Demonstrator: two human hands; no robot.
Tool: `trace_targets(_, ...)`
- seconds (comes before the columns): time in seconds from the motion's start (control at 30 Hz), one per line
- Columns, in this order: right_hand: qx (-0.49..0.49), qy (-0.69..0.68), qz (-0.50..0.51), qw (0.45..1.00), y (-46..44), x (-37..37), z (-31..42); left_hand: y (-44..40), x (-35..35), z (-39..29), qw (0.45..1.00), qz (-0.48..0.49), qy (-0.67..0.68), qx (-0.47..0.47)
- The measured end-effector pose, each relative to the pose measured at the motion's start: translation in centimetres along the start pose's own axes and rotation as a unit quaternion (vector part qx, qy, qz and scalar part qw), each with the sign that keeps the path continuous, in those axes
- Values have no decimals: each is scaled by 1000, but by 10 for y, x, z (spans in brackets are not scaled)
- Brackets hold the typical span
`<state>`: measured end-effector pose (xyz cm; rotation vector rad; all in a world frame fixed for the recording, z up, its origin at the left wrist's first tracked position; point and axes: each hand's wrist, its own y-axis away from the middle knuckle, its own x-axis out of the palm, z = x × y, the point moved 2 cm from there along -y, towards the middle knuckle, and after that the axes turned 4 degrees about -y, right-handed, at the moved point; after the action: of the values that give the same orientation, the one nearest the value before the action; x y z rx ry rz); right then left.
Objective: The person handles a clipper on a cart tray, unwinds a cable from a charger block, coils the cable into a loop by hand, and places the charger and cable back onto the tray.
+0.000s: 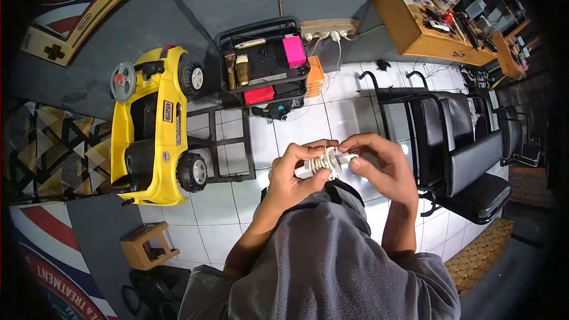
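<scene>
A white cable (pixel 320 163), wound in a small coil around a white charger-like piece, is held in front of the body at the centre. My left hand (pixel 294 173) grips the coil from the left, with thumb and fingers closed round it. From the right, my right hand (pixel 379 169) pinches the other end of the bundle between thumb and fingertips. What exactly the right fingertips hold is too small to make out fully.
A black trolley (pixel 267 59) holds clippers and a pink box. To its left stands a yellow toy car (pixel 154 136). Black chairs (pixel 450 148) are at the right, below a wooden desk (pixel 409 29). A small wooden stool (pixel 139 243) stands at lower left.
</scene>
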<state>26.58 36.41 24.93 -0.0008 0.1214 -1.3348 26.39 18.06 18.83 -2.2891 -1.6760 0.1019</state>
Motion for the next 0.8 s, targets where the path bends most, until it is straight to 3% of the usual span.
trace_targets(0.03, 0, 0, 1, 1000, 1, 4, 3, 0, 2, 1, 996, -13, -72, 57)
trace_targets(0.17, -43, 148, -54, 987, 3, 21, 13, -3, 6, -5, 978, -47, -173, 103)
trace_targets(0.23, -144, 243, -99, 954, 6, 24, 18, -5, 4, -6, 971, -42, -207, 114)
trace_targets(0.33, -173, 263, -78, 946, 6, 29, 13, -6, 7, -11, 936, -36, -312, 158)
trace_targets(0.5, -211, 323, -119, 915, 6, 37, 6, -3, 10, -1, 945, -32, -302, 119)
trace_targets(0.6, -227, 331, -138, 905, 9, 36, 0, -4, 12, 4, 940, -91, -273, 183)
trace_targets(0.73, -242, 319, -158, 903, 6, 38, -5, -4, 14, -10, 929, -56, -346, 116)
trace_targets(0.8, -345, 317, -158, 869, 8, 38, -5, -5, 17, -17, 945, -45, -323, 9)
